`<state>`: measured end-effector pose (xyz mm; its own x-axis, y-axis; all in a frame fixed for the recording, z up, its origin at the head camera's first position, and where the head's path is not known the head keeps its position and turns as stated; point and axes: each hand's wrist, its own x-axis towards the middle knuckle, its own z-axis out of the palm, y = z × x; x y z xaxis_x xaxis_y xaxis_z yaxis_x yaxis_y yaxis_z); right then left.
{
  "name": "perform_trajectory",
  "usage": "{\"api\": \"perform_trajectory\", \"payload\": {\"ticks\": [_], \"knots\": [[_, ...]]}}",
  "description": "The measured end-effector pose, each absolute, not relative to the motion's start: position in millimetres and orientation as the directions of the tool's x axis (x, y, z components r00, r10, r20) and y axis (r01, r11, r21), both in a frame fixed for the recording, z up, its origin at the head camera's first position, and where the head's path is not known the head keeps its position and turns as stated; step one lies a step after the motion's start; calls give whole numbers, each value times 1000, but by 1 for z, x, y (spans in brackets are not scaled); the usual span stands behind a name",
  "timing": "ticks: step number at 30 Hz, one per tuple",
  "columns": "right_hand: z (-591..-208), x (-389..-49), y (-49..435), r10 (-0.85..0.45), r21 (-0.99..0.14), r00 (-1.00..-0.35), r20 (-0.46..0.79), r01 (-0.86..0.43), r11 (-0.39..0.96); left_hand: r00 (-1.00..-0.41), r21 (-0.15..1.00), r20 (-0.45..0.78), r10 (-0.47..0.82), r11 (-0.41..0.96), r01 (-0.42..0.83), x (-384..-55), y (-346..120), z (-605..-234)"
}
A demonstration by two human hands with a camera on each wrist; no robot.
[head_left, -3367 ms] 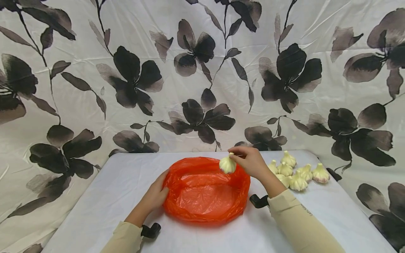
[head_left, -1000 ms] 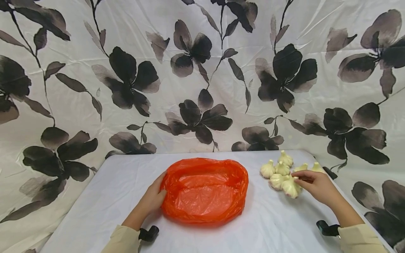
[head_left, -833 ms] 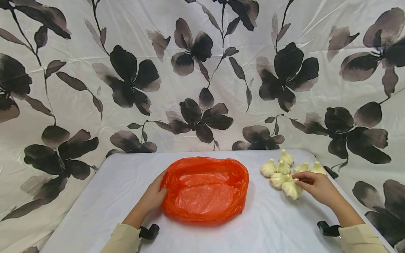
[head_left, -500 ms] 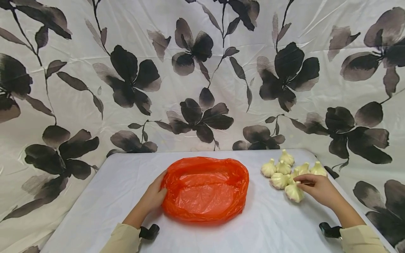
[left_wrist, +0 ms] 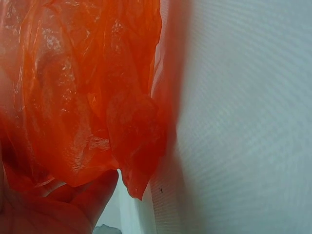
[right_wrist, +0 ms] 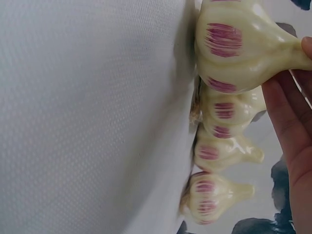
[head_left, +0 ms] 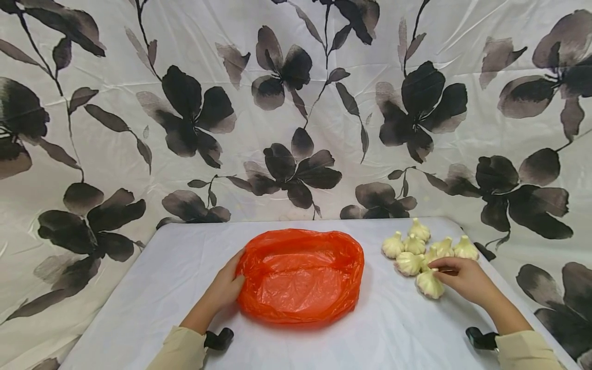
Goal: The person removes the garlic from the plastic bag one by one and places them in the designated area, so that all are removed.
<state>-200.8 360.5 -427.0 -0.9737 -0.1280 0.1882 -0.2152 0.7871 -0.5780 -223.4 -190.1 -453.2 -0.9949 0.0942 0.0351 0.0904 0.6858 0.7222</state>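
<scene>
In the head view my left hand [head_left: 225, 288] grips the left side of an opened red plastic bag [head_left: 300, 290], thumb on the near side and fingers mostly hidden behind it. The left wrist view shows the crinkled bag [left_wrist: 73, 112] lying over my curled fingers [left_wrist: 100, 192]. At the right of the table, my right hand [head_left: 467, 280] pinches the stem of a cream garlic bulb [head_left: 429, 285], the nearest of a group. Close up in the right wrist view, this bulb [right_wrist: 229, 48] has purple streaks, and its base sits right at the white cloth.
Several more garlic bulbs [head_left: 409, 263] cluster just behind the pinched one, toward the table's back right corner. A white cloth covers the table [head_left: 152, 288]. Behind it hangs a pale curtain [head_left: 296, 103] with dark flowers.
My right hand has gone from above the bag, where it held a garlic bulb, to the group at right. The pinched bulb has shifted slightly nearer. My left hand has stayed at the bag.
</scene>
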Motion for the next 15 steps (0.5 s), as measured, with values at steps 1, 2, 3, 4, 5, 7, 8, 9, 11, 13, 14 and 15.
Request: {"api": "perform_trajectory", "payload": {"ticks": [1, 2, 3, 4, 5, 7, 8, 9, 11, 13, 14, 15], "knots": [[-427, -201, 360, -128, -577, -974, 187, -214, 788, -995, 721, 36, 95, 687, 92, -224, -190, -453], [-428, -201, 360, -128, -576, -974, 187, -214, 789, -995, 721, 38, 96, 686, 94, -223, -190, -453], [-428, -201, 360, -128, -574, -974, 189, -215, 790, -995, 722, 38, 96, 686, 94, -223, -190, -453], [-428, -201, 360, -130, -573, -973, 192, -219, 790, -995, 722, 40, 95, 685, 94, -223, -190, -453], [-428, -201, 361, -133, -573, -972, 194, -222, 789, -995, 722, 40, 95, 685, 94, -223, -190, -453], [-428, -201, 361, -140, -576, -969, 202, -233, 784, -995, 723, 38, 95, 685, 93, -222, -190, -452], [-428, -200, 361, -144, -575, -968, 207, -239, 782, -994, 721, 41, 98, 686, 97, -222, -190, -452], [-428, -200, 361, -148, -576, -966, 211, -245, 780, -995, 721, 39, 97, 686, 95, -222, -190, -451], [-427, -200, 360, -155, -581, -963, 220, -257, 772, -994, 721, 38, 98, 687, 95, -222, -190, -451], [-425, -201, 359, -164, -580, -960, 227, -268, 769, -994, 718, 40, 100, 689, 98, -222, -190, -450], [-424, -201, 358, -167, -582, -959, 229, -272, 767, -994, 715, 42, 101, 692, 101, -223, -191, -450], [-423, -201, 357, -168, -583, -958, 231, -275, 765, -994, 716, 41, 101, 691, 100, -223, -190, -450]]}}
